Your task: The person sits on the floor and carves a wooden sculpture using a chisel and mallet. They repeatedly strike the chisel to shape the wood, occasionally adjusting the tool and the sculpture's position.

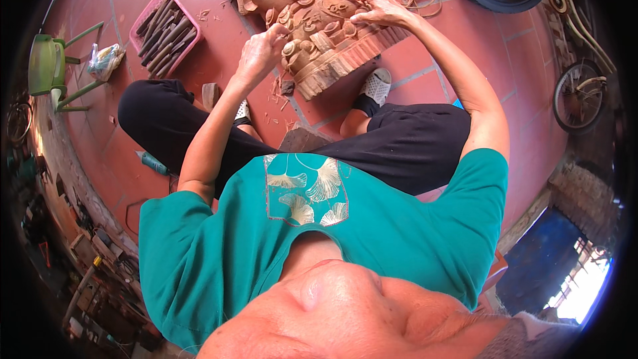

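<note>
Currently, the left hand [260,54] contacts the carved wooden piece [318,16] — fingers curled, grip indeterminable; right hand [381,10] opposite — fingers spread.

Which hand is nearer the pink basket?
Left. The left hand is right of the basket, at the wood carving; the right hand is farther right, at its right side.

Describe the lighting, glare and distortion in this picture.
Head view: glare washes out the opening at lower right; the clutter at lower left sinks into shadow; the fisheye bends tile lines on the floor; the carving looks sharp enough to show its relief.
</note>
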Demonstrator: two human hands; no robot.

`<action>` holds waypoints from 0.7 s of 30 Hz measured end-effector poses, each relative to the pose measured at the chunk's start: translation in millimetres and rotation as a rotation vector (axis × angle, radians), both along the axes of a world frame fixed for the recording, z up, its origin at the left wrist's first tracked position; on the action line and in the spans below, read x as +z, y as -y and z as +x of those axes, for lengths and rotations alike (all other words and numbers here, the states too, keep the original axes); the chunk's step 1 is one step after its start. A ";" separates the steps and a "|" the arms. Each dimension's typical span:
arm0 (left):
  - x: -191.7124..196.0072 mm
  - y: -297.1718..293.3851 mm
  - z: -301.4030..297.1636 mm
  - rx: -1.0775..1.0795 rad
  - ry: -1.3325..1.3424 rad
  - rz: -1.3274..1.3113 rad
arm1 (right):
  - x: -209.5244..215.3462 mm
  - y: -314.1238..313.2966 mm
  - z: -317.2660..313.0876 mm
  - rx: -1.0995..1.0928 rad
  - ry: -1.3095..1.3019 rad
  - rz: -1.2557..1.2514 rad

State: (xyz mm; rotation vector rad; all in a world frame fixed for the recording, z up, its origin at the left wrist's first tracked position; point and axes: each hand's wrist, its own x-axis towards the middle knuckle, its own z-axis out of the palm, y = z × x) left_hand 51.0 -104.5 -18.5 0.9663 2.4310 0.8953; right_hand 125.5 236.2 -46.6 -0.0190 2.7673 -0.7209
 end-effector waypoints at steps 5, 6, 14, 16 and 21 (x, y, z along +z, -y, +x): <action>1.6 1.5 4.8 -0.031 -0.104 0.006 | -3.9 -2.5 -1.7 0.003 -0.004 0.004; -2.6 2.1 5.2 -0.036 -0.133 0.008 | -3.3 -1.7 -2.1 0.005 -0.005 0.001; -14.6 2.6 5.7 -0.016 -0.010 0.074 | 3.1 1.5 -0.8 0.026 0.001 0.009; -23.0 2.6 2.3 0.017 0.087 0.172 | 3.2 2.4 -0.9 0.021 0.004 0.006; -26.0 2.5 3.8 -0.023 -0.054 0.176 | 5.0 3.1 -0.3 0.009 -0.003 -0.014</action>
